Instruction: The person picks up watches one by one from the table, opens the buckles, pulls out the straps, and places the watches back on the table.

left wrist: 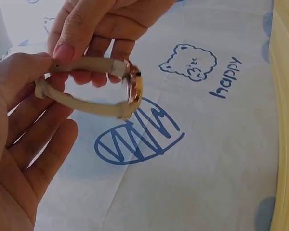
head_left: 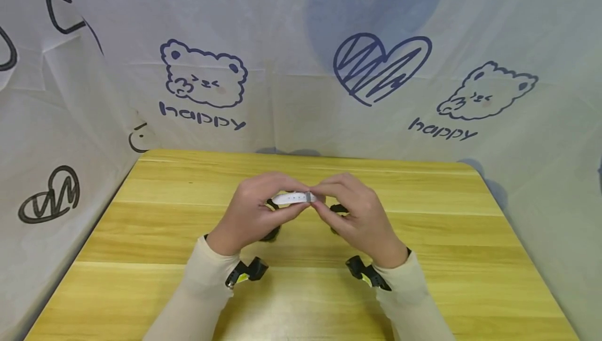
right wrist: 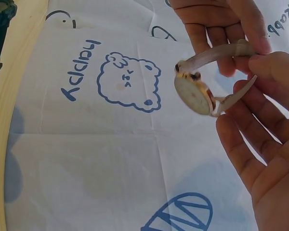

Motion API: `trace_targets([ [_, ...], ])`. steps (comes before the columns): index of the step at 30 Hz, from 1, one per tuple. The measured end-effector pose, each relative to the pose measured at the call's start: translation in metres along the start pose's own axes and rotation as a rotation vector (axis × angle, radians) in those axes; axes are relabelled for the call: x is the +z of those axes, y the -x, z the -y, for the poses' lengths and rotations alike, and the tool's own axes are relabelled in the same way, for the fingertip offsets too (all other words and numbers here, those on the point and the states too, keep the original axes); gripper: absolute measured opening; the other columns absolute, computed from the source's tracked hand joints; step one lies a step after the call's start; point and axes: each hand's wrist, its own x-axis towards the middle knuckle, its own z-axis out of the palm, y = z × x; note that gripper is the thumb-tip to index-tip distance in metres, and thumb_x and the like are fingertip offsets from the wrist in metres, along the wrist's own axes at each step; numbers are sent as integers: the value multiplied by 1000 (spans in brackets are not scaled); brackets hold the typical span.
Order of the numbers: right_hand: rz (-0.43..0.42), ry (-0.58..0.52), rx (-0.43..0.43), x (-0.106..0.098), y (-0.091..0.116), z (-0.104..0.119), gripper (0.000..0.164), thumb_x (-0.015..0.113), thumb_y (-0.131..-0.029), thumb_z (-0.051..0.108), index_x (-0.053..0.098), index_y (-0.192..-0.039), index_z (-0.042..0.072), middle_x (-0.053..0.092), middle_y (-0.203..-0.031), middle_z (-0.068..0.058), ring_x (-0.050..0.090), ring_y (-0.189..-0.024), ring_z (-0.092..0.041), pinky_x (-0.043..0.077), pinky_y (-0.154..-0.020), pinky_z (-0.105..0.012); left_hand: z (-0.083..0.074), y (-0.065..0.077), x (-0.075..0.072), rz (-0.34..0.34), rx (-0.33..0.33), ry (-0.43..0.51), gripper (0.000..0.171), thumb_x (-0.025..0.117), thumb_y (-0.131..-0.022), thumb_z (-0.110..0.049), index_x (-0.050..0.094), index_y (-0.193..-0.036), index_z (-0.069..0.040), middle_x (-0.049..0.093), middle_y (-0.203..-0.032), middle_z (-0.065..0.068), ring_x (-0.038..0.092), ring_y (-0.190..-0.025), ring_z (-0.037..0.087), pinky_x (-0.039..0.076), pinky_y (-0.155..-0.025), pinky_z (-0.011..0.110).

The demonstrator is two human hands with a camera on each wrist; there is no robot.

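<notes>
White strap [head_left: 289, 198] of watch [right wrist: 191, 95] is up over mid desk [head_left: 451, 221], ends pinched by L hand [head_left: 249, 213] & R hand [head_left: 361, 214], fingers [head_left: 284, 181] barely parted. Step's prob. fastening; next move needs steady threading, tho hidden ends make it hard to tell. Side edges well off, far edge nearer, cloth [head_left: 293, 132] beyond.

Blue "happy" [head_left: 202, 116] twice on the white cloth [head_left: 282, 33]
</notes>
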Motion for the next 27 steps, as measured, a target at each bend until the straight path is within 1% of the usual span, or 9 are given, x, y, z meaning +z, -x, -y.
trace_targets([
  [2, -3, 19, -10, 0, 0, 0, 27, 60, -106, 27, 73, -108, 4, 69, -102, -7, 61, -85, -17, 52, -70, -27, 0, 1, -1, 20, -35, -24, 24, 84, -84, -5, 77, -107, -8, 77, -101, 4, 73, -89, 15, 60, -75, 28],
  [4, -2, 31, -21, 0, -1, 0, 27, 60, -106, 26, 74, -107, 4, 68, -102, -6, 60, -84, -17, 51, -67, -26, 0, 2, -1, 37, -56, -49, 25, 85, -84, -6, 77, -107, -9, 77, -102, 3, 72, -89, 13, 59, -74, 27],
  [8, 3, 37, -25, 0, -1, 0, 26, 60, -106, 25, 74, -105, 4, 67, -101, -6, 59, -84, -16, 50, -67, -26, 0, 2, -2, 58, -69, -82, 24, 85, -85, -9, 78, -108, -10, 77, -102, 2, 72, -89, 12, 59, -74, 26],
  [13, 8, 37, -8, 0, 0, 0, 26, 60, -106, 26, 74, -103, 5, 67, -101, -6, 58, -84, -17, 50, -67, -27, -1, 1, -3, 73, -58, -123, 23, 82, -88, -11, 79, -110, -9, 78, -103, 2, 73, -91, 12, 60, -77, 26],
  [16, 4, 36, -8, 0, 0, 0, 26, 60, -105, 26, 74, -102, 5, 67, -100, -6, 59, -84, -17, 50, -68, -27, -1, 0, -3, 80, -45, -134, 19, 80, -90, -12, 80, -109, -9, 78, -101, 0, 74, -90, 12, 60, -80, 27],
  [21, 6, 9, 22, -1, 0, -3, 24, 60, -104, 26, 73, -103, 5, 69, -100, -6, 63, -89, -19, 54, -76, -28, 1, 1, -4, 59, -27, -123, 16, 79, -91, -12, 80, -107, -9, 78, -100, 1, 73, -89, 12, 60, -78, 27],
  [24, 18, -10, 52, -1, 0, -4, 21, 62, -103, 24, 72, -105, 6, 69, -101, -5, 65, -92, -19, 55, -82, -28, 1, 1, -5, 52, -17, -113, 17, 79, -91, -9, 79, -108, -8, 78, -101, 2, 74, -90, 13, 60, -80, 27],
  [27, 40, -17, 74, -1, 1, -3, 23, 63, -104, 28, 70, -108, 7, 70, -103, -4, 65, -94, -18, 56, -85, -30, 0, 1, -5, 52, -8, -112, 20, 80, -89, -7, 79, -109, -7, 79, -103, 2, 75, -92, 13, 60, -81, 27],
])
